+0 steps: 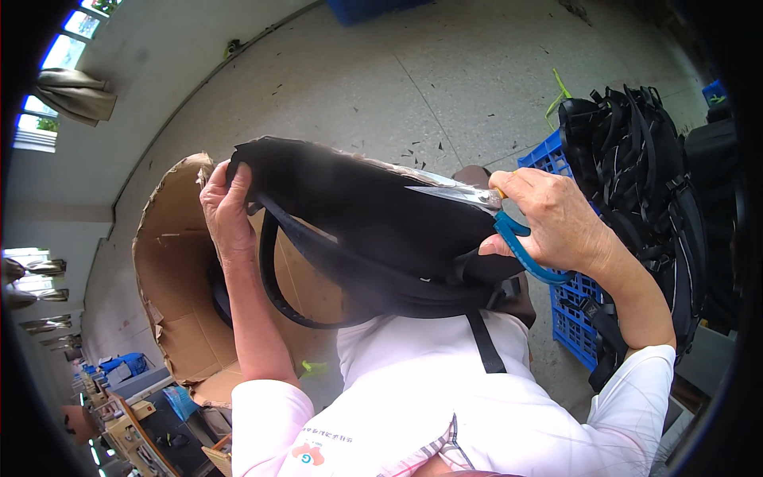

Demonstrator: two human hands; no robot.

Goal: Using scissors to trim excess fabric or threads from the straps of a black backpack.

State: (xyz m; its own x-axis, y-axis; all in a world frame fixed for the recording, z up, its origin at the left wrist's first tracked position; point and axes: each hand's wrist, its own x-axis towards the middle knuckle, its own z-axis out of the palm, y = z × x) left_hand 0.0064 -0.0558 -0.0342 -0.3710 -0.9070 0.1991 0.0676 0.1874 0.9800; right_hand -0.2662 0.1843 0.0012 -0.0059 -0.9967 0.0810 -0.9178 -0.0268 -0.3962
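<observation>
A black fabric bag [381,215] with straps lies across my lap, its raw, frayed upper edge facing away from me. My left hand [228,211] pinches the bag's far left corner between thumb and fingers. In my right hand [556,219] is a pair of scissors [465,193] with blue handles. The scissor blades are spread apart and point left, along the bag's upper edge towards its right end. One black strap loops down on the left below the bag, and another strap [485,346] hangs over my white shirt.
An open cardboard box [179,294] stands to my left. On the right, a blue plastic crate [560,322] carries a heap of black bags [644,175]. Small dark scraps dot the floor [342,71]. Part of a blue container [373,9] shows at the top. Work tables stand lower left.
</observation>
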